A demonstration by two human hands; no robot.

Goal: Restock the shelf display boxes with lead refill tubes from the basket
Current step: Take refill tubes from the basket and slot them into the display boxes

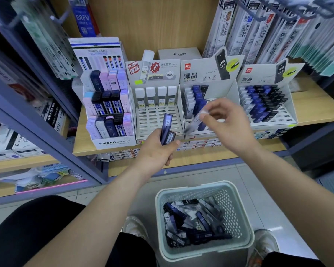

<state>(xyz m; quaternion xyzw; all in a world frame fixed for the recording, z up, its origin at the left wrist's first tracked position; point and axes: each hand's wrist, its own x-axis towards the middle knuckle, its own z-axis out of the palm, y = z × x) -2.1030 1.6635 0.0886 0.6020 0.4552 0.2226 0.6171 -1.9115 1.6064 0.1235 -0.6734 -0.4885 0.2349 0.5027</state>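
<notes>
My left hand grips a few dark blue lead refill tubes, held upright in front of the shelf edge. My right hand pinches one blurred clear tube over the front of a white Deli display box, whose back rows hold grey, blue and black tubes. A second Deli box to the right is mostly filled with blue and black tubes. On the floor between my feet, a pale green perforated basket holds several loose tubes.
A white box with one row of white-capped tubes stands left of the Deli boxes. Further left is a tiered Mono box. Hanging refill packs crowd the upper right. A blue shelf frame rises at left.
</notes>
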